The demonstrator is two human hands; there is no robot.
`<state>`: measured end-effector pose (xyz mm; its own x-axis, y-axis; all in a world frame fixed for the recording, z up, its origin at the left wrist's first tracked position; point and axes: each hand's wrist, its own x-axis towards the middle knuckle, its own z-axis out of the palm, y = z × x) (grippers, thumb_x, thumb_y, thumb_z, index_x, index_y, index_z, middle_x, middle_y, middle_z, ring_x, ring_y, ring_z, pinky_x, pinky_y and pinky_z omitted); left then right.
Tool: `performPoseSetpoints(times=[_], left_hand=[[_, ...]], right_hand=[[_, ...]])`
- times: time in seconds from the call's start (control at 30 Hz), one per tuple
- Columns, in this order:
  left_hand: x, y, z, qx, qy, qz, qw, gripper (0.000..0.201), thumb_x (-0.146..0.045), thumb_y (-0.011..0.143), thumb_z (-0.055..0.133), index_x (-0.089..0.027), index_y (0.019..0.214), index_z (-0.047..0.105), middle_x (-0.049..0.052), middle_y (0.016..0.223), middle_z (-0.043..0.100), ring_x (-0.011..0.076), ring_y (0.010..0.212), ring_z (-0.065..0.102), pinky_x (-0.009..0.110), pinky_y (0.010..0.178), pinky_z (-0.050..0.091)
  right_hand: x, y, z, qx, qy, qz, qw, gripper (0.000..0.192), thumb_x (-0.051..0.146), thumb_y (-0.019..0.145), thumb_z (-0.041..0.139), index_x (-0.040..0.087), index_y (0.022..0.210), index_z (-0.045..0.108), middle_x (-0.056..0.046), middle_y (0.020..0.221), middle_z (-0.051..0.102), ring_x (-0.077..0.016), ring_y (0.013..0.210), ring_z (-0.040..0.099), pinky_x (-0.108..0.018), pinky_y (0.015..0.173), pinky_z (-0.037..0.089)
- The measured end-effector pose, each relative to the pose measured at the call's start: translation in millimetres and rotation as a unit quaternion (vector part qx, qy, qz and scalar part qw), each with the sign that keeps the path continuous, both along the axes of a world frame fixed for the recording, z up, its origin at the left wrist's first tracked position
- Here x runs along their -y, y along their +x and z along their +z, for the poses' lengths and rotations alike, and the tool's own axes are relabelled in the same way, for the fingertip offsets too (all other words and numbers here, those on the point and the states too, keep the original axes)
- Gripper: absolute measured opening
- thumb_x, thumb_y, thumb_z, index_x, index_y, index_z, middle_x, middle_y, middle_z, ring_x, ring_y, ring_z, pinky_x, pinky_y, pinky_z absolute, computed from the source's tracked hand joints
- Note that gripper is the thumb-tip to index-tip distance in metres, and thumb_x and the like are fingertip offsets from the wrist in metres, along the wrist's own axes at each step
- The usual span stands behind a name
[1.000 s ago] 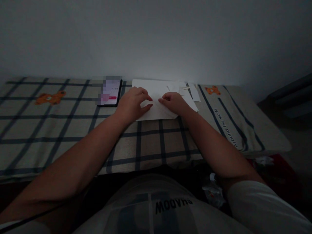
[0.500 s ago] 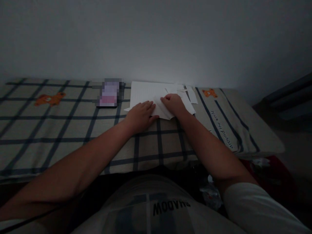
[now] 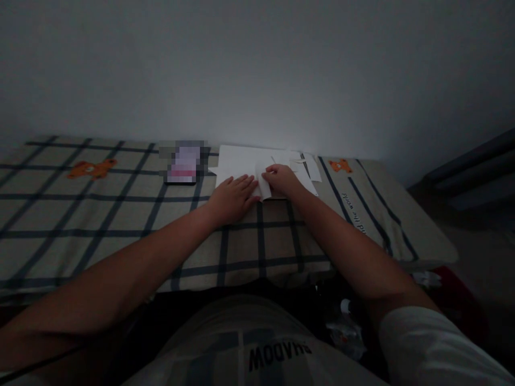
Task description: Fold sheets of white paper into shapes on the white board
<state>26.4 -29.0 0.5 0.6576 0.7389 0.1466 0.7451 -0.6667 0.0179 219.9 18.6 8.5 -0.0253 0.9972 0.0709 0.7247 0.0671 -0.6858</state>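
Note:
White paper sheets (image 3: 244, 160) lie stacked on a checked cloth near the wall. My left hand (image 3: 233, 199) rests flat on them at the lower left, fingers stretched out and close to a raised strip of paper. That strip, a loose piece of white paper (image 3: 263, 188), stands curled up between both hands. Bent over its right edge, the fingers of my right hand (image 3: 283, 179) pinch it; their exact hold is partly hidden. Cut or torn paper scraps (image 3: 313, 167) lie just beyond my right hand.
Left of the sheets lies a phone (image 3: 184, 163), its screen blurred. The checked cloth (image 3: 120, 214) covers a long surface against a white wall (image 3: 257, 69). Below its front edge at right are a clear plastic bottle (image 3: 346, 329) and a dark red container (image 3: 462, 300).
The loose paper, lying more slanted before, now stands curled and narrower between my hands. My right hand has shifted slightly left relative to the sheets. The whole view has tilted a little.

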Motion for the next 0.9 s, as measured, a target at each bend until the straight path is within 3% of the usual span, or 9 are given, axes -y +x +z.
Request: performPoseSetpoints(times=[0.07, 0.13, 0.23, 0.3, 0.4, 0.5, 0.7, 0.9], left_hand=[[-5, -3, 2.4, 0.002, 0.000, -0.009, 1.000, 0.058, -0.041, 0.110, 0.029, -0.009, 0.155, 0.047, 0.017, 0.161, 0.046, 0.0311, 0.151, 0.043, 0.051, 0.122, 0.035], [-11, -6, 6.7, -0.009, 0.002, -0.027, 1.000, 0.055, -0.040, 0.110, 0.029, -0.011, 0.151, 0.052, 0.016, 0.158, 0.051, 0.0290, 0.147, 0.048, 0.046, 0.120, 0.037], [-20, -12, 14.9, -0.025, -0.003, -0.077, 0.997, 0.051, -0.038, 0.110, 0.029, -0.016, 0.135, 0.067, 0.011, 0.145, 0.065, 0.0231, 0.135, 0.059, 0.036, 0.115, 0.042], [-25, -15, 18.9, -0.025, 0.002, -0.091, 0.996, 0.047, -0.038, 0.109, 0.032, -0.018, 0.129, 0.070, 0.008, 0.136, 0.071, 0.0227, 0.128, 0.064, 0.036, 0.109, 0.047], [-27, -19, 19.9, -0.032, 0.018, -0.111, 0.993, 0.043, -0.038, 0.108, 0.036, -0.021, 0.122, 0.073, 0.007, 0.128, 0.074, 0.0229, 0.123, 0.065, 0.037, 0.105, 0.048], [-25, -19, 16.9, -0.037, 0.039, -0.116, 0.992, 0.043, -0.039, 0.108, 0.037, -0.018, 0.119, 0.073, 0.009, 0.126, 0.074, 0.0247, 0.121, 0.065, 0.038, 0.104, 0.049], [-17, -21, 12.6, -0.017, 0.036, -0.109, 0.993, 0.043, -0.040, 0.106, 0.045, -0.014, 0.133, 0.067, 0.010, 0.136, 0.070, 0.0260, 0.124, 0.063, 0.038, 0.107, 0.049], [-22, -28, 6.1, 0.006, -0.003, -0.102, 0.995, 0.050, -0.039, 0.108, 0.038, -0.013, 0.145, 0.060, 0.012, 0.150, 0.061, 0.0246, 0.139, 0.056, 0.038, 0.119, 0.040]], right_hand=[[3, 9, 0.8, 0.005, 0.003, 0.012, 1.000, 0.035, 0.026, 0.092, 0.058, 0.009, 0.121, 0.070, -0.006, 0.079, 0.070, -0.0198, 0.073, 0.064, -0.034, 0.075, 0.051], [6, 17, 2.2, 0.042, 0.062, 0.060, 0.995, 0.048, 0.022, 0.094, 0.055, 0.009, 0.139, 0.061, -0.010, 0.096, 0.074, -0.0202, 0.081, 0.065, -0.035, 0.081, 0.051], [14, 24, 5.4, 0.158, 0.122, 0.157, 0.967, 0.056, 0.011, 0.095, 0.043, 0.020, 0.149, 0.056, -0.011, 0.121, 0.072, -0.0220, 0.105, 0.065, -0.034, 0.089, 0.049], [19, 23, 7.1, 0.242, 0.131, 0.170, 0.946, 0.057, 0.015, 0.098, 0.042, 0.028, 0.153, 0.053, -0.010, 0.127, 0.068, -0.0238, 0.109, 0.064, -0.032, 0.080, 0.048], [25, 15, 8.5, 0.315, 0.156, 0.152, 0.924, 0.060, 0.027, 0.102, 0.046, 0.034, 0.161, 0.039, -0.009, 0.131, 0.064, -0.0235, 0.099, 0.064, -0.031, 0.066, 0.044], [27, 8, 8.1, 0.346, 0.172, 0.147, 0.911, 0.057, 0.027, 0.104, 0.044, 0.040, 0.159, 0.040, -0.005, 0.133, 0.062, -0.0199, 0.093, 0.062, -0.029, 0.062, 0.040], [22, 15, 1.0, 0.339, 0.204, 0.184, 0.900, 0.036, 0.029, 0.106, 0.044, 0.032, 0.125, 0.074, -0.009, 0.123, 0.064, -0.0223, 0.102, 0.058, -0.030, 0.069, 0.039], [17, 29, -8.0, 0.338, 0.257, 0.223, 0.878, 0.031, 0.027, 0.104, 0.050, 0.029, 0.117, 0.078, -0.010, 0.110, 0.066, -0.0227, 0.095, 0.056, -0.034, 0.076, 0.043]])
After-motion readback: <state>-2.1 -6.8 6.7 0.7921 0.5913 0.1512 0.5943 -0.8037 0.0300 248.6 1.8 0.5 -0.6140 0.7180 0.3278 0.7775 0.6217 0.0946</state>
